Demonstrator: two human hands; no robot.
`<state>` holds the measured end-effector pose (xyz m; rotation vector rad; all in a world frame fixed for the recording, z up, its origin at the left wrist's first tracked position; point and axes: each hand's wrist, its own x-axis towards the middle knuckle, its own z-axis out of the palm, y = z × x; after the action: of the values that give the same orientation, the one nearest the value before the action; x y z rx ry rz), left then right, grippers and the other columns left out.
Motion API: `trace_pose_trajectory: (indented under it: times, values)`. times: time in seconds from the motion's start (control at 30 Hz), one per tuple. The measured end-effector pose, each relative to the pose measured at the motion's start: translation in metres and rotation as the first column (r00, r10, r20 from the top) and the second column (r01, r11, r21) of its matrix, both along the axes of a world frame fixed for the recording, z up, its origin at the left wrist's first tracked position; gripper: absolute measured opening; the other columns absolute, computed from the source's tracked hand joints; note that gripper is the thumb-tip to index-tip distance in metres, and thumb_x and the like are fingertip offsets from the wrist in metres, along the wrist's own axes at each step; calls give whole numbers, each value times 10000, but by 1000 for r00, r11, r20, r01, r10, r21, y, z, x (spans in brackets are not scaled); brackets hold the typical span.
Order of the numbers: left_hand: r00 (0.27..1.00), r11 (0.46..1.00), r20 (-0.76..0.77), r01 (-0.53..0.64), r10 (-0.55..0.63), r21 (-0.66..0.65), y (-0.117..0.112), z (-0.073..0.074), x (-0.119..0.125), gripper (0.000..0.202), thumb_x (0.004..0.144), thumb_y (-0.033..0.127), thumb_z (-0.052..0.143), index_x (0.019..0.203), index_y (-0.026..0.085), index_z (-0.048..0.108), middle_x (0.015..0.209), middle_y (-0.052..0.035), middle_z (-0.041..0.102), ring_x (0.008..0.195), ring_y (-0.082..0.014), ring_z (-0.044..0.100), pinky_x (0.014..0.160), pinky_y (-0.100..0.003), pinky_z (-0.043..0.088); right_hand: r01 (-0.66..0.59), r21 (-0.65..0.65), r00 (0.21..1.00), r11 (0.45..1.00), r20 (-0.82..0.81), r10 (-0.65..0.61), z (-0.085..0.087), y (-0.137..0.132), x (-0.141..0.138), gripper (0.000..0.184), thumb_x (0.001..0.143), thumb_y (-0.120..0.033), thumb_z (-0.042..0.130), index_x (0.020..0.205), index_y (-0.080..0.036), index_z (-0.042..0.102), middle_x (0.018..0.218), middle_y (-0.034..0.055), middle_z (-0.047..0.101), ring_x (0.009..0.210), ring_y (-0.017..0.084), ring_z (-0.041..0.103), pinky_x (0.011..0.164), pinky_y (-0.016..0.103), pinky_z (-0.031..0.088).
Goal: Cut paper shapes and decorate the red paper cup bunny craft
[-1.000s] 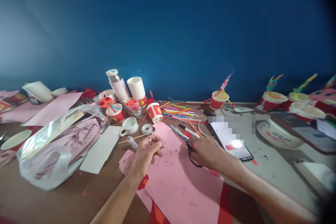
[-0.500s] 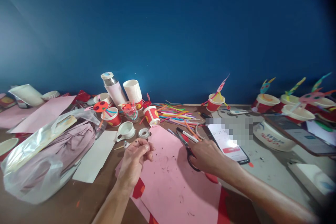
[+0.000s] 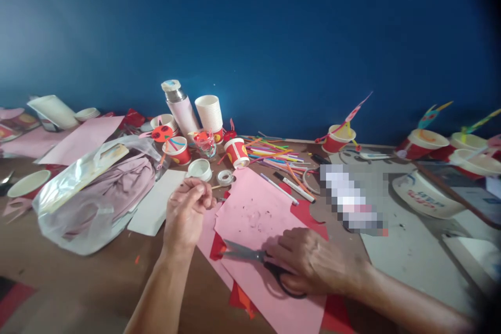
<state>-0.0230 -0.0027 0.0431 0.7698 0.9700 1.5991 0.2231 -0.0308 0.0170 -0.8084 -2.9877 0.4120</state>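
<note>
My right hand [image 3: 307, 261] is wrapped round the black handle of a pair of scissors [image 3: 245, 252], low over the pink paper [image 3: 270, 276]. The blades point left, slightly apart, with their tips by a red scrap of paper [image 3: 217, 247]. My left hand [image 3: 190, 206] is raised at the paper's left edge, thumb and fingers pressed together. Whatever they hold, if anything, is too small to make out. Just beyond these fingers are a roll of clear tape [image 3: 225, 177] and a thin stick [image 3: 222, 186]. Dark bits are scattered on the pink paper.
Red paper cups [image 3: 237, 153], coloured strips [image 3: 274, 156], pens [image 3: 279, 189] and a flask [image 3: 180, 107] stand or lie towards the blue wall. A plastic bag with cloth [image 3: 105, 198] is left. At right are a blurred-out phone [image 3: 348, 201] and a bowl [image 3: 425, 195].
My right hand has brought the scissors from beside the pens nearer, over the pink paper, turning the blades left. My left hand stays pinched, slightly further left. The view has shifted.
</note>
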Motion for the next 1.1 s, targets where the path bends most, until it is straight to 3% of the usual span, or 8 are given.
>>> trace_pose_trajectory:
  times: [0.2,0.4,0.57,0.67,0.73,0.83,1.0,1.1]
  values:
    - [1000,1000,18,-5,5,-7,-1,1,-5,86,715,175,619,710,174,533,607,36,514,499,-68,434,515,-216,424,-14,-68,999,998,34,17,-14,-14,-21,254,790,-271,539,1032,-196,553,894,48,611,761,188,539,621,299,325]
    - [996,996,59,68,-65,-57,1,-7,-2,87,723,188,643,724,164,559,655,28,549,503,-57,438,505,-207,432,47,-107,994,993,107,-36,1,-16,-25,269,803,-357,535,1022,-206,573,930,62,638,783,213,571,654,313,366]
    - [985,976,52,169,-163,-139,-2,-12,12,108,701,192,682,728,149,586,669,22,559,509,-53,450,505,-206,436,84,-241,992,967,-70,-103,8,9,-20,264,847,-348,520,1075,-246,604,848,13,686,788,161,624,697,251,397]
    - [981,968,54,195,-189,-160,-3,-12,16,122,690,194,691,721,147,583,671,21,561,506,-51,454,505,-205,434,424,-84,893,902,-126,-432,2,38,-17,218,863,-280,503,1014,-202,639,891,52,685,754,161,623,654,250,402]
    - [983,970,58,181,-173,-162,-2,-11,15,131,683,195,694,712,148,575,663,25,560,498,-51,456,501,-203,433,527,65,845,848,-143,-514,-5,56,-16,245,847,-322,538,1028,-186,629,996,93,658,839,207,611,690,285,418]
    - [986,973,60,162,-154,-162,-2,-12,13,137,681,197,693,706,150,566,659,27,562,492,-52,460,495,-205,433,562,201,827,802,-141,-544,-15,73,-17,365,777,-408,616,1025,-139,616,1052,143,619,988,290,551,809,378,412]
    - [986,973,65,161,-152,-168,-1,-13,13,145,683,196,689,727,152,559,659,28,568,492,-54,462,496,-207,436,547,125,835,828,-153,-528,-29,77,-17,376,758,-353,636,1071,-151,583,1072,124,608,1025,277,527,848,392,403]
    - [986,972,68,163,-153,-171,0,-13,14,149,681,191,687,728,152,551,654,29,567,489,-55,462,497,-208,435,598,127,797,791,-192,-572,-34,81,-15,429,757,-370,626,1119,-148,566,1106,141,586,1058,301,505,881,444,369]
